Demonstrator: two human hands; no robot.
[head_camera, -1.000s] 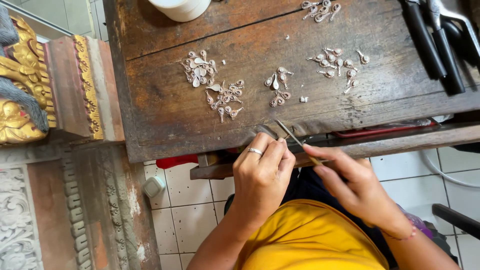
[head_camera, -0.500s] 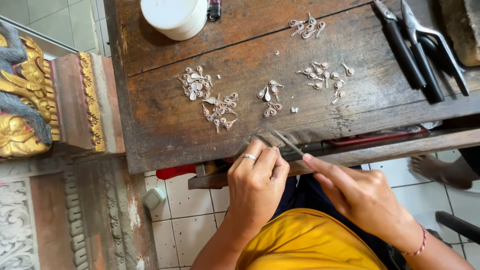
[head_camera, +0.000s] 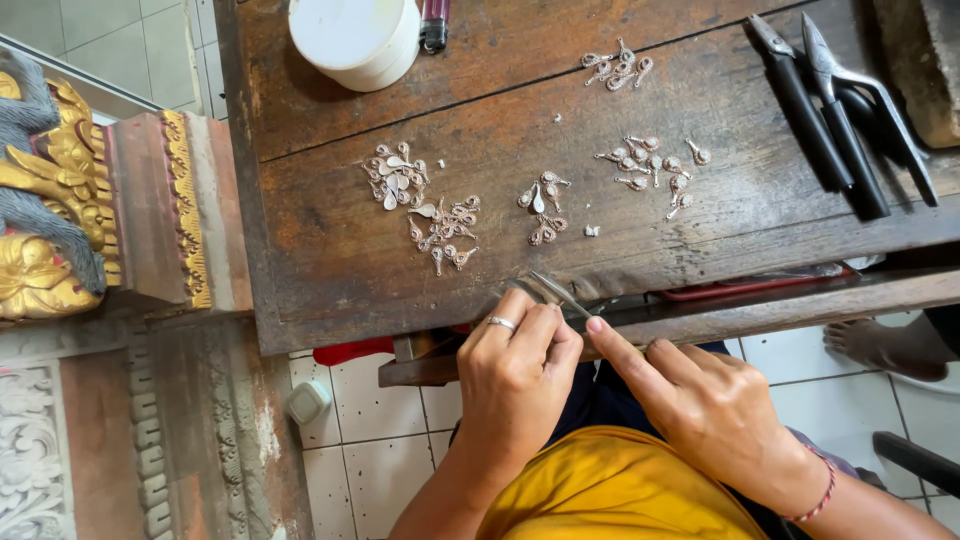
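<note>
My left hand, a ring on one finger, is closed at the near edge of a worn wooden workbench; whatever it pinches is hidden by the fingers. My right hand grips thin metal tweezers, their tips pointing at the fingers of the left hand. Small silver jewellery pieces lie on the bench in clusters: one at left, one below it, one in the middle, one at right and one at the far edge.
Black-handled pliers and shears lie at the bench's right. A white round tub stands at the far edge. A gilded carved wooden piece stands to the left. A bare foot rests on the tiled floor at right.
The view has shifted, so the bench sits lower in the frame and the white tub shows more. Both hands stay together at the bench edge with the tweezers.
</note>
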